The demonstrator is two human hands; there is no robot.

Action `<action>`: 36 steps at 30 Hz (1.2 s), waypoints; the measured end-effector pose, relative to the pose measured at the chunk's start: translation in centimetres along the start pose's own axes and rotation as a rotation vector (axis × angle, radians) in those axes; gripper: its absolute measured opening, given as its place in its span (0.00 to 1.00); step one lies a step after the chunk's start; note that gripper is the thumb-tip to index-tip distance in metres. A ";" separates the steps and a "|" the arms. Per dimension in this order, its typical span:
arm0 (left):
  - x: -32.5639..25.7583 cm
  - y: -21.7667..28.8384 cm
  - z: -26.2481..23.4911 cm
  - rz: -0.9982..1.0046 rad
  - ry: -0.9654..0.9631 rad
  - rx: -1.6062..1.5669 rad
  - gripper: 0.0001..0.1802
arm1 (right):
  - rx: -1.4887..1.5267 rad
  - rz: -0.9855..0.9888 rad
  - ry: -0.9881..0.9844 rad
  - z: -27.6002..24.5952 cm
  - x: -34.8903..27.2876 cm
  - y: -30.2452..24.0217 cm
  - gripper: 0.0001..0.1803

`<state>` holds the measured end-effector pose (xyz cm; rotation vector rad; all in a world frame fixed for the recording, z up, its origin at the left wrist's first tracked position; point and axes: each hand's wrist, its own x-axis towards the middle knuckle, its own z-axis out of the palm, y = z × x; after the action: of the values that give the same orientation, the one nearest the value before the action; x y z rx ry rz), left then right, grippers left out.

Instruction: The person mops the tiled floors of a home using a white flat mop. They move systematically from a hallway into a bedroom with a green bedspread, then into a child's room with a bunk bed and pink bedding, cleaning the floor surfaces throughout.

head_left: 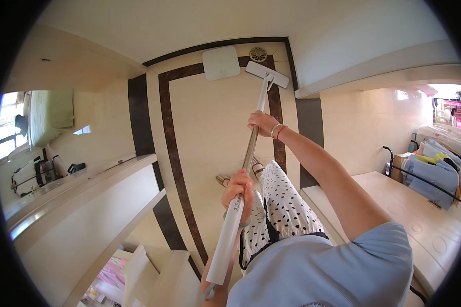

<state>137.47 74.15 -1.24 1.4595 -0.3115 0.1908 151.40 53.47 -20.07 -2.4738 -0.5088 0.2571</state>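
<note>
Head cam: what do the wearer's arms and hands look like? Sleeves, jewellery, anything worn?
Both forearms are bare, no gloves. The right hand has thin bangles at the wrist: pale or silvery ones and a red-orange one. The left hand has a pale greenish band at its wrist. A short light-blue sleeve covers the right upper arm. No rings can be made out.

We see a cream tiled floor (215, 117) with a dark brown border stripe. At its far edge lie a white square scale (221, 63), a round metal drain cover (258, 54) and the flat white mop head (267, 74).
</note>
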 end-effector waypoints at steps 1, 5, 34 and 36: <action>0.6 -0.2 0.2 0.001 -0.017 0.007 0.13 | 0.001 0.007 0.013 -0.3 0.5 0.3 0.11; 4.1 -1.7 1.3 0.029 -0.067 0.020 0.13 | 0.012 0.044 0.030 -1.7 2.7 2.8 0.12; -7.7 9.7 -7.4 -0.253 0.150 0.264 0.10 | 0.171 -0.161 -0.043 12.9 -4.2 -11.3 0.04; -9.5 12.1 -8.6 -0.303 0.198 0.313 0.10 | 0.209 -0.143 -0.082 12.8 -5.4 -15.2 0.04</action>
<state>125.48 84.54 6.46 1.7604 0.1068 0.1408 138.22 69.26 -21.08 -2.2203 -0.6554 0.3372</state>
